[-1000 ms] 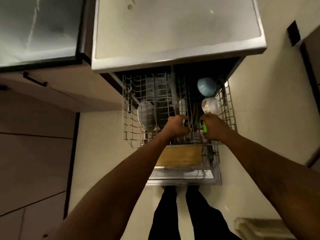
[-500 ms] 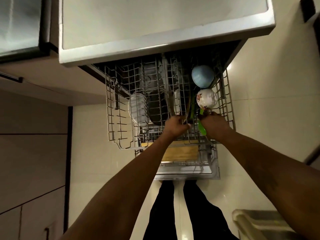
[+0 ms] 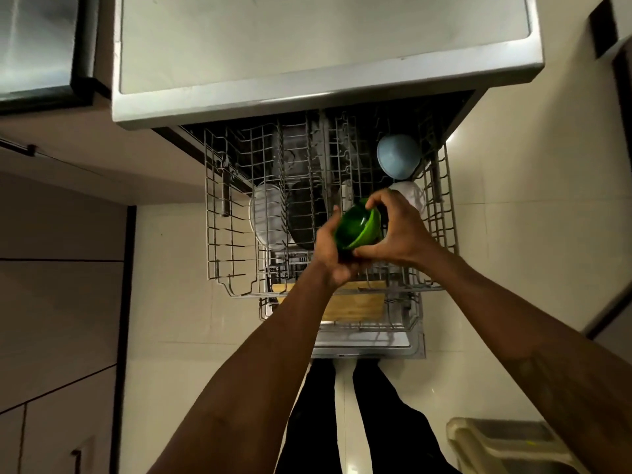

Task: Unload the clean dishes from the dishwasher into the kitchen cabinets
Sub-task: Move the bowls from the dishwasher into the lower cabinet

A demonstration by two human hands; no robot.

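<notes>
While over one rack (image 3: 219, 234), one green bowl (image 3: 359, 227) in curled grip of left hand (image 3: 333, 254), right hand (image 3: 400, 234).

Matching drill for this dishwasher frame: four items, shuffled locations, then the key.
Items: 1 green bowl; 2 blue bowl; 3 white plate; 4 wooden board.
Places: A under the upper rack's near edge; B gripped by left hand and right hand; C on edge, just left of the dark dish; D back right, beyond the hands.
Pairs: 1-B; 2-D; 3-C; 4-A.
</notes>
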